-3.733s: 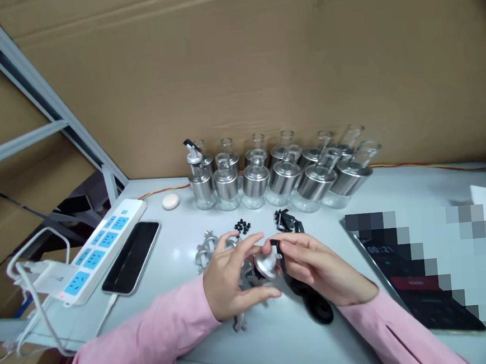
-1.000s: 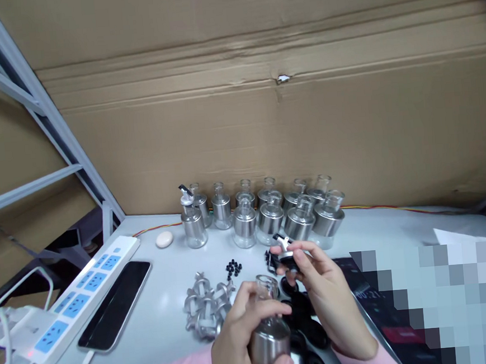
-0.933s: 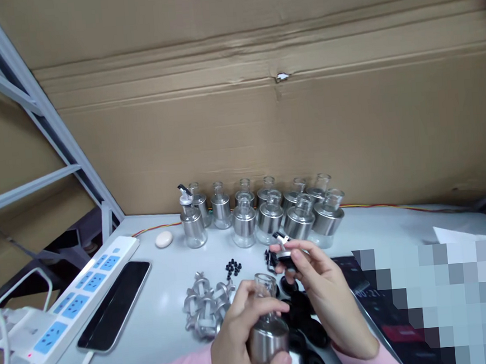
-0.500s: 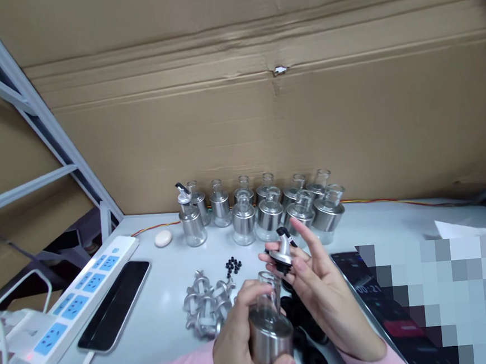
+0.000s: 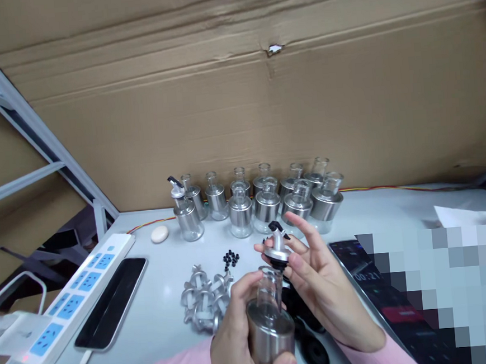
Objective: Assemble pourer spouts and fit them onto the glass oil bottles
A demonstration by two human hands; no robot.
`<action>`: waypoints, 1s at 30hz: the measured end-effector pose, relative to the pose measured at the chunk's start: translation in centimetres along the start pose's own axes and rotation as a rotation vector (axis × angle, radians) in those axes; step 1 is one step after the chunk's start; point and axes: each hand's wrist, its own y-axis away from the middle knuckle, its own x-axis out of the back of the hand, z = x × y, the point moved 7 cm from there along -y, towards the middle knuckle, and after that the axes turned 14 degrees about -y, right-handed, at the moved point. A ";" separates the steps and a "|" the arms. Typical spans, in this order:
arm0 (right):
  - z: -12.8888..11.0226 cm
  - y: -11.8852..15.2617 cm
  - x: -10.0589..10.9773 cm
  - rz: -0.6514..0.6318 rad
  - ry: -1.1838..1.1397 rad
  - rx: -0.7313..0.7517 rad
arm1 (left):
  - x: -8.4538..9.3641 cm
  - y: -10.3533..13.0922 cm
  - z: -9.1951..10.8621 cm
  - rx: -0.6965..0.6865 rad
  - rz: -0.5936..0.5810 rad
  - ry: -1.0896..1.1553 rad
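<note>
My left hand (image 5: 235,339) is wrapped round a glass bottle (image 5: 272,334) with a brushed-metal sleeve, its clear neck pointing up. Between thumb and fingers of my right hand (image 5: 325,287) is a silver pour spout (image 5: 277,249) with a black bent tip and a black ribbed stopper below. The stopper is right at the mouth of the bottle, by its right rim; whether it touches the glass I cannot tell. My right index finger is raised away from the spout. Behind the hands stands a similar bottle (image 5: 188,220) fitted with a spout.
Several open bottles (image 5: 241,210) line the cardboard wall (image 5: 179,125). Silver spout parts (image 5: 205,302), small black caps (image 5: 231,258) and black rings (image 5: 313,351) lie around my hands. At left are a phone (image 5: 112,304) and power strip (image 5: 83,295); at right, a tablet with a timer (image 5: 366,276).
My right hand has brought the spout slightly down and closer to the bottle's mouth. My left hand keeps its hold on the bottle. The view has shifted slightly.
</note>
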 end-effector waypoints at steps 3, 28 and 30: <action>0.0 0.2 0.0 0.024 0.001 0.022 | -0.1 0.1 0.1 -0.037 -0.018 0.003; -1.4 0.8 -0.1 -0.094 0.256 -0.078 | -0.1 -0.1 3.4 -0.393 -0.153 -0.065; -1.5 0.9 -0.1 -0.027 0.169 -0.100 | -0.1 -0.2 3.7 -0.444 -0.181 -0.062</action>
